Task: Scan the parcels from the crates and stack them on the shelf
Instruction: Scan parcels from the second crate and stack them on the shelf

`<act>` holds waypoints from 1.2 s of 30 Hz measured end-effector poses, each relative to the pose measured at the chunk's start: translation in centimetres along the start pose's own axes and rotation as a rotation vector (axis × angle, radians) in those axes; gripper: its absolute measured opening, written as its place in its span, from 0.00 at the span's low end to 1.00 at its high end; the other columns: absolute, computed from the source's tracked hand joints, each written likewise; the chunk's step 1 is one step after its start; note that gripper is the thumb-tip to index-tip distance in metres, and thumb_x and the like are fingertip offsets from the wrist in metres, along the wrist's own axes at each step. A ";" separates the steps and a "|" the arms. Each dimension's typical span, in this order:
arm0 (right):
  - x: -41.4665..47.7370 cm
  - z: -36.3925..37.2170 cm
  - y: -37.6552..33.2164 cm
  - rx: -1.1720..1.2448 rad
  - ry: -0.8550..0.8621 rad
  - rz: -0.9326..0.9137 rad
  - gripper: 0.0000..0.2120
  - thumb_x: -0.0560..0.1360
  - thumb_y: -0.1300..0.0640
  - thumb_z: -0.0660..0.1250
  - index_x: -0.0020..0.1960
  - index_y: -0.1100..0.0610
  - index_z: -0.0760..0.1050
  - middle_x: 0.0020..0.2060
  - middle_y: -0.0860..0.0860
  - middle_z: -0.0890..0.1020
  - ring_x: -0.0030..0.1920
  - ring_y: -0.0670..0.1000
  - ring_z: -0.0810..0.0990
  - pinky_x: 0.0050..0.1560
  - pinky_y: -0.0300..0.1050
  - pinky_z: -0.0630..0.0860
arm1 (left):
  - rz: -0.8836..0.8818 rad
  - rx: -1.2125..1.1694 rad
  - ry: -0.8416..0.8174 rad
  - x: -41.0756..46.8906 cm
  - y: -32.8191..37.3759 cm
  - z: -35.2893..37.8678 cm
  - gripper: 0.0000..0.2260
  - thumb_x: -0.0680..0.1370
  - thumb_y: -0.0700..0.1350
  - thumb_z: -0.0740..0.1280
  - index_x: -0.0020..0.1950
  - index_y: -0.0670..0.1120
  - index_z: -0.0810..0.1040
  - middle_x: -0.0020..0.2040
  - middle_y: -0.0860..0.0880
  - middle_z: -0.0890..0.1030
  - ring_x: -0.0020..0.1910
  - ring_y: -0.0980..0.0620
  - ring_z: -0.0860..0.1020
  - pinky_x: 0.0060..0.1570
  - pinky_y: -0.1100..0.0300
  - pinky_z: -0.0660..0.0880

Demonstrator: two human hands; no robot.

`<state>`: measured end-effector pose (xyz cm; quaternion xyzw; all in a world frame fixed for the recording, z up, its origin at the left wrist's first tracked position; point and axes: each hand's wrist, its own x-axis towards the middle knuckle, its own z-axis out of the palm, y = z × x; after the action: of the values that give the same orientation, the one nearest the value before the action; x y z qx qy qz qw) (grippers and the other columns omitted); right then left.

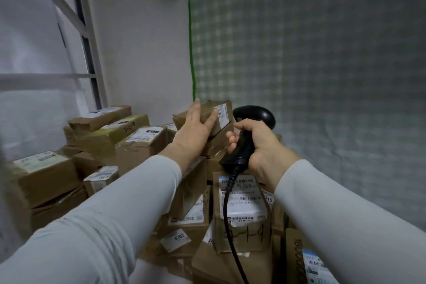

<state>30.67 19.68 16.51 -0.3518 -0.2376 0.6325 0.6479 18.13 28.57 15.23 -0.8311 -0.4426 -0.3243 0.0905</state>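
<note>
A small brown cardboard parcel (222, 112) with a white label on its right end sits on top of the stack at the back. My left hand (196, 125) lies flat against its left side, fingers straight, thumb out along the front. My right hand (255, 143) grips the handle of a black barcode scanner (252, 117), whose head sits just right of that parcel's label. The scanner's black cord (227, 210) hangs down over a labelled parcel (242, 205) below. Several more brown parcels (140, 143) are piled on the shelf to the left.
A white metal shelf frame (90, 46) stands at the back left. A green-checked curtain (311, 64) covers the right wall, with a green cord (191, 53) hanging beside it. More labelled boxes (315, 265) crowd the lower right and a box (43, 173) the left edge.
</note>
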 end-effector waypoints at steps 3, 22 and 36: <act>-1.6 0.6 0.7 -0.020 -0.013 0.024 0.04 0.75 0.63 0.65 0.42 0.63 0.73 0.25 0.55 0.78 0.19 0.47 0.73 0.19 0.35 0.70 | 0.040 -0.091 0.011 -1.4 -0.9 -0.8 0.31 0.80 0.58 0.60 0.78 0.59 0.47 0.79 0.53 0.46 0.77 0.51 0.50 0.75 0.50 0.53; -13.3 7.8 23.9 -0.480 -0.351 0.484 0.09 0.77 0.61 0.62 0.37 0.60 0.70 0.23 0.55 0.77 0.18 0.47 0.72 0.20 0.33 0.69 | -0.305 0.275 -0.194 -33.3 -11.8 -10.6 0.21 0.75 0.40 0.66 0.68 0.41 0.72 0.65 0.39 0.70 0.63 0.39 0.70 0.56 0.46 0.74; -8.3 7.1 51.7 -0.883 -0.346 0.862 0.04 0.76 0.62 0.66 0.44 0.63 0.75 0.26 0.56 0.78 0.20 0.49 0.73 0.22 0.35 0.69 | -1.143 0.091 -0.723 -59.3 -24.6 1.4 0.18 0.79 0.47 0.63 0.68 0.45 0.71 0.66 0.42 0.73 0.64 0.42 0.73 0.60 0.51 0.71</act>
<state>-9.12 10.13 -16.97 -0.5422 -0.4142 0.7265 0.0819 -24.39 3.54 -25.94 -0.5180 -0.8282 -0.0039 -0.2139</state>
